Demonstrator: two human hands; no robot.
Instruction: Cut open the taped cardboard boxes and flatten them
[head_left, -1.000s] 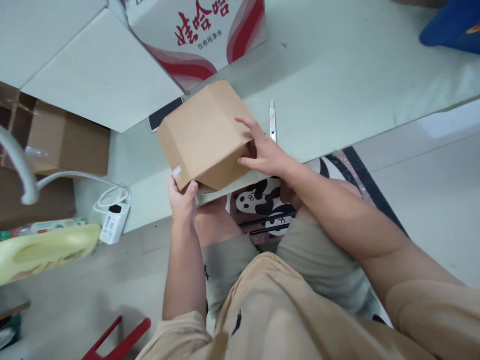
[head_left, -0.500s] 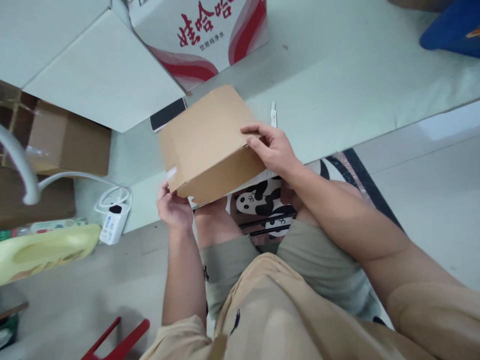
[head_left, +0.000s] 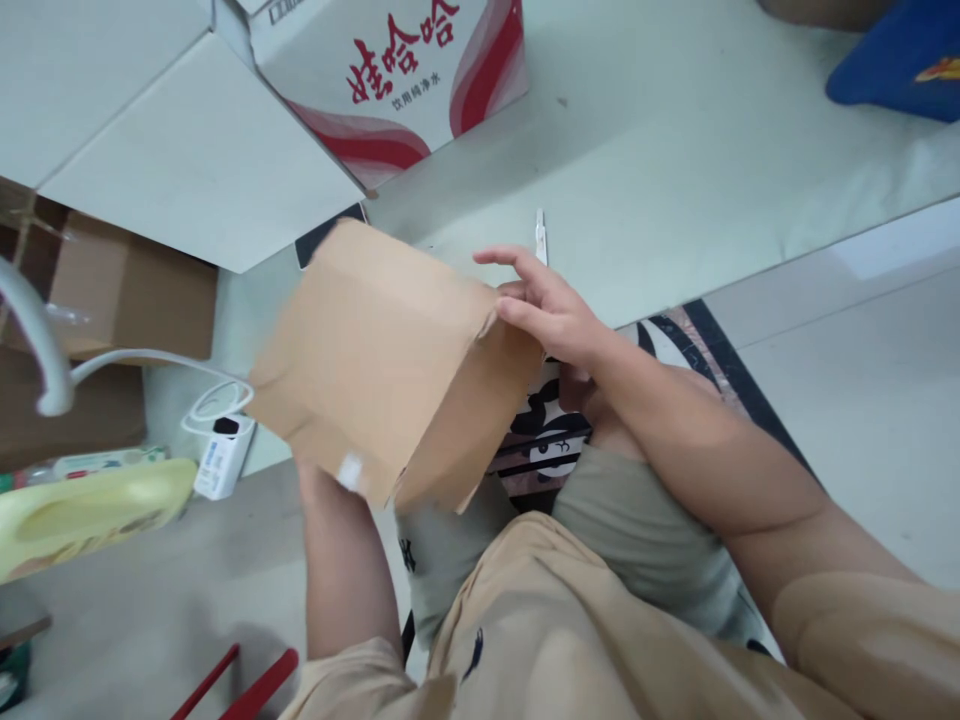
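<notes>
A brown cardboard box (head_left: pixel 375 350) is held tilted over the near edge of the table, above my lap. My right hand (head_left: pixel 547 305) grips its upper right corner, thumb on the top edge and index finger stretched out past it. My left wrist (head_left: pixel 319 485) passes beneath the lower left side; the box hides the fingers there, and that side seems to rest on them. A bit of white tape (head_left: pixel 349 470) is stuck near the lower edge. Just beyond my right hand lies a slim white tool (head_left: pixel 541 237), perhaps a cutter.
A white carton with red print (head_left: pixel 405 100) and a large white box (head_left: pixel 202 150) stand at the back. Partly covered, a dark phone (head_left: pixel 330 235) lies behind the box. On the left are a white corded adapter (head_left: pixel 223 458), a yellow bottle (head_left: pixel 97 510) and brown cartons (head_left: pixel 135 285).
The cardboard box has swung down and left, its left side now lower and closer to me. My left hand has slipped from view under it; my right hand keeps its corner.
</notes>
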